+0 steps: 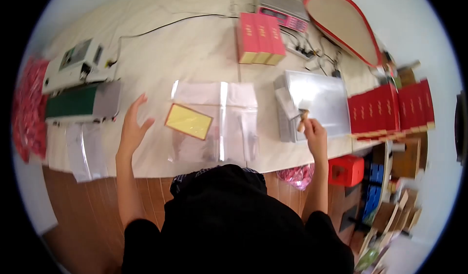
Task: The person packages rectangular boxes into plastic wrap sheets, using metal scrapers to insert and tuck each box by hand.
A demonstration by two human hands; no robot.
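My left hand is raised over the table at the left, fingers apart and holding nothing. A yellow rectangular piece with a reddish border lies tilted on clear plastic bags in front of me. My right hand is closed around the wooden handle of a small tool, over the left part of a grey-white plastic box. The tool's far end is hard to make out against the box.
Three red boxes stand at the back before a scale. Rows of dark red boxes are at the right, near a red-rimmed board. A machine with a green belt and more plastic bags lie left.
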